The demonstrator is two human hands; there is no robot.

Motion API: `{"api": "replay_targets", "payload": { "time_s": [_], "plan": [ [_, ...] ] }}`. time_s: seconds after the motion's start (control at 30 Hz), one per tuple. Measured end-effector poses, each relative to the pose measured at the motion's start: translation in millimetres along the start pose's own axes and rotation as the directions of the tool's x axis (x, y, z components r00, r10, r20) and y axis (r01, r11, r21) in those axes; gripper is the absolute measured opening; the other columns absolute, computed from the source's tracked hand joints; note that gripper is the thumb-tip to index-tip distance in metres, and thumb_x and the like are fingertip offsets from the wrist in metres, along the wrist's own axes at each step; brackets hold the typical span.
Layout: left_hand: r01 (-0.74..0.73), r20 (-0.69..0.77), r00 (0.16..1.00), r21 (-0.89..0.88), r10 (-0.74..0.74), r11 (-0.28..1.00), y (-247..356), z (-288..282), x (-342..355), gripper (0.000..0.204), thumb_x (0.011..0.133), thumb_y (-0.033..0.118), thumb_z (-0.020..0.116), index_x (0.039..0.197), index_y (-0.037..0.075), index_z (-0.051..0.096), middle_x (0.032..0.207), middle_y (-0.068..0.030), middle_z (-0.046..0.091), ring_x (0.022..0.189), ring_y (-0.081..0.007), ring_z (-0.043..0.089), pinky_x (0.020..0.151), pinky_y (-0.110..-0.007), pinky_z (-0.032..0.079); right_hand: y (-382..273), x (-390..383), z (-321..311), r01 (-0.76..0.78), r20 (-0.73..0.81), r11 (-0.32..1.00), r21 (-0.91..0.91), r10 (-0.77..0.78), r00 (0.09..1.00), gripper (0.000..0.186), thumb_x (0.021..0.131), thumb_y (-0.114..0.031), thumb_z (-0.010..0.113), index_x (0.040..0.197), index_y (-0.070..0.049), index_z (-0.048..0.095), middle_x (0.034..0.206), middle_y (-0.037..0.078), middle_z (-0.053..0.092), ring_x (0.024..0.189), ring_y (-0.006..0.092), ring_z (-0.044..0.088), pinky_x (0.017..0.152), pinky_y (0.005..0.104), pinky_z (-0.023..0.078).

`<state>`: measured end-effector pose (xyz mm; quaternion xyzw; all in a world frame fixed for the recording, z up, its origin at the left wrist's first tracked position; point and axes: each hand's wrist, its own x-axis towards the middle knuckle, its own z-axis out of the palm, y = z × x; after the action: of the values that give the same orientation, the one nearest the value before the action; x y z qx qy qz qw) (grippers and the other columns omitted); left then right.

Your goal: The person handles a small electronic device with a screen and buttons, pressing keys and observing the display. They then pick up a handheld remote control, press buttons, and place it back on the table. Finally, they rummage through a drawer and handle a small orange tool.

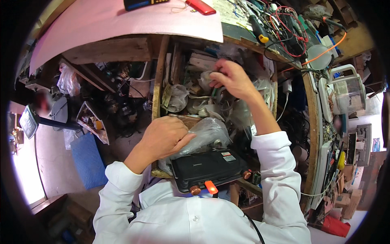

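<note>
A wooden drawer (159,87) full of clear plastic bags and small parts lies pulled out in front of me. Over its far half, my right hand (233,79) pinches a small clear plastic bag (205,81) between thumb and fingers; what is in the bag is hard to make out. My left hand (164,136) is at the drawer's near left, its fingers curled on a larger clear plastic bag (209,132) and the thumb stretched along it. The undersides of those fingers are hidden. Another knotted clear bag (177,98) lies between the hands.
A black case (209,168) with copper-coloured knobs and an orange light sits against my chest. Above the drawer is a pink-covered worktop (134,24) with a red object (201,7). Tangled wires and a yellow-black screwdriver (258,29) lie far right. A blue board (89,160) stands left.
</note>
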<state>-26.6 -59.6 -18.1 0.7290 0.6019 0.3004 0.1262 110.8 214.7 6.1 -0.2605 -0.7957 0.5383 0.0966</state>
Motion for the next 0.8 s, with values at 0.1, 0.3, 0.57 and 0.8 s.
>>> {"api": "replay_targets", "payload": {
  "time_s": [0.1, 0.3, 0.57, 0.8],
  "plan": [
    [-0.005, -0.003, 1.0, -0.004, 0.005, 1.0, 2.3, 1.6, 2.6, 0.024, 0.092, 0.024, 0.075, 0.078, 0.004, 0.074, 0.087, -0.0093, 0.076, 0.086, -0.0275, 0.072, 0.076, -0.038, 0.057, -10.5, -6.9, -7.1, -0.058, -0.016, 0.976, 0.209, 0.063, 0.998, 0.021, 0.101, -0.008, 0.067, 0.116, 0.004, 0.057, 0.095, 0.011, 0.071, 0.081, 0.0212, 0.076, 0.068, 0.0314, 0.062],
    [-0.02, -0.028, 0.999, -0.008, 0.02, 1.0, -0.2, 1.6, 0.5, 0.024, 0.092, 0.022, 0.075, 0.078, 0.004, 0.074, 0.087, -0.0092, 0.076, 0.084, -0.0274, 0.072, 0.075, -0.037, 0.057, -15.2, -16.4, -14.4, -0.079, 0.01, 0.95, 0.303, 0.079, 0.997, 0.018, 0.104, -0.008, 0.064, 0.117, 0.002, 0.059, 0.1, 0.008, 0.07, 0.082, 0.0187, 0.074, 0.073, 0.032, 0.062],
    [-0.026, -0.027, 0.999, 0.021, 0.027, 0.999, 0.8, 4.2, 1.2, 0.024, 0.092, 0.023, 0.075, 0.078, 0.004, 0.074, 0.087, -0.0093, 0.076, 0.084, -0.0278, 0.072, 0.075, -0.038, 0.057, -7.0, -30.0, -32.4, 0.095, -0.104, 0.917, -0.387, -0.146, 0.984, 0.016, 0.101, -0.011, 0.065, 0.109, 0.002, 0.069, 0.085, 0.01, 0.069, 0.079, 0.0146, 0.065, 0.073, 0.0332, 0.054],
    [-0.015, -0.035, 0.999, -0.002, 0.015, 1.0, -0.1, 4.9, 0.4, 0.023, 0.092, 0.023, 0.075, 0.078, 0.004, 0.074, 0.087, -0.0092, 0.075, 0.083, -0.0282, 0.071, 0.075, -0.038, 0.057, -24.4, -65.5, -32.1, 0.028, -0.006, 0.64, -0.768, -0.051, 0.999, 0.022, 0.091, -0.007, 0.07, 0.112, -0.007, 0.072, 0.099, 0.018, 0.069, 0.095, 0.0423, 0.067, 0.082, 0.0499, 0.054]
  ]
}}
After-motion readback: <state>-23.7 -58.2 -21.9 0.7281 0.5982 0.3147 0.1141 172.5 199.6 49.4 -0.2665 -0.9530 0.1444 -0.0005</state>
